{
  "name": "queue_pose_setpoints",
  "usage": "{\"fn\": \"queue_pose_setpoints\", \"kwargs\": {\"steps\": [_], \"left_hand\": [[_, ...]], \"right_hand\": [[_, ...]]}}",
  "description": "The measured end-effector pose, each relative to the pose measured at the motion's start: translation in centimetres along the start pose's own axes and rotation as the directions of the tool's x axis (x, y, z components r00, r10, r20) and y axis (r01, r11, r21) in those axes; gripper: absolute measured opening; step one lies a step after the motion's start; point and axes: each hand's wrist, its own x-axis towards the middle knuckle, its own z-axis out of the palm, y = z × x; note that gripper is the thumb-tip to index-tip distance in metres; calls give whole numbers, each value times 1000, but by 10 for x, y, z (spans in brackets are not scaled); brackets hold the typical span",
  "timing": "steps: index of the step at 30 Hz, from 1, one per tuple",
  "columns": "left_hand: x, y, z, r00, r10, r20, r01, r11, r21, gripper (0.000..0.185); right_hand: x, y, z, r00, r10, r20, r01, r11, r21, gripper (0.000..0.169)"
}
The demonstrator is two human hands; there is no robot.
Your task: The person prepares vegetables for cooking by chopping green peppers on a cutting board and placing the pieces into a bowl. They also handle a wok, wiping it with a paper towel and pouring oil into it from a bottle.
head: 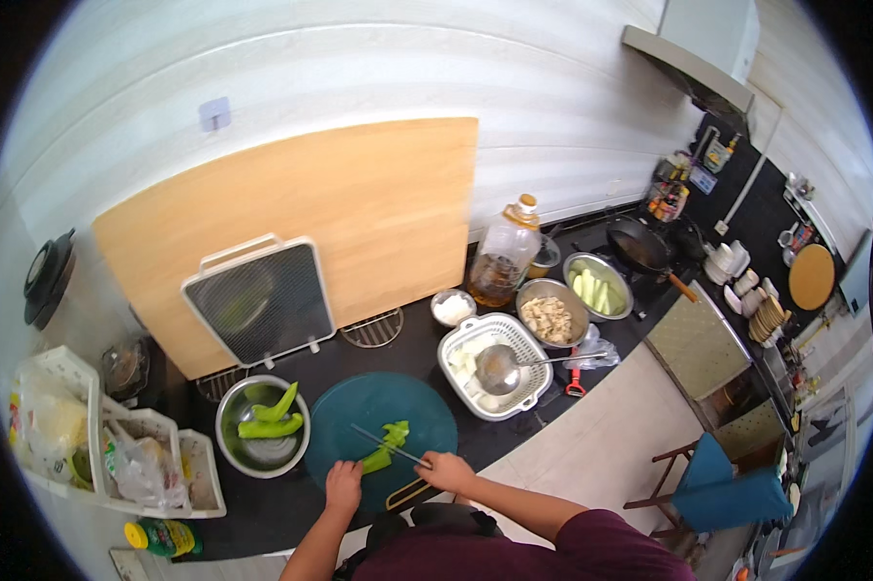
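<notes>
On a round teal cutting board [378, 399], my right hand [447, 472] grips a kitchen knife [378, 439] whose blade slants across a green pepper [377, 459]. My left hand [344, 483] presses the near end of that pepper. Beyond the blade lie cut green pieces [397, 433]. Left of the board stands a steel bowl [225, 443] with whole green peppers [271, 427] in it. The knife's handle is mostly hidden in my fist.
A white colander basket [451, 381] carries pale chunks and a steel ladle [498, 370]. Behind it are bowls of pale pieces [547, 321] and green strips [591, 292], plus an oil jug [505, 250]. White bins [207, 494] stand left. A red peeler [575, 383] lies near the counter edge.
</notes>
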Motion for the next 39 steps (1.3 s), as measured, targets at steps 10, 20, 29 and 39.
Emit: {"fn": "queue_pose_setpoints", "kwargs": {"steps": [10,20,29,39], "left_hand": [[3,-3,11,998,-55,32,57,996,-70,19],[2,-6,26,999,-33,-11,31,994,-109,13],[8,-2,12,978,-107,181,116,992,-40,12],[6,11,20,966,-255,34,257,963,-79,8]], "right_hand": [[2,-5,6,998,-40,55,46,993,-111,27],[17,-14,39,976,-145,161,191,928,-321,21],[46,-21,56,979,-96,182,151,936,-318,18],[41,-19,35,1000,6,-24,-5,1000,24,24]]}}
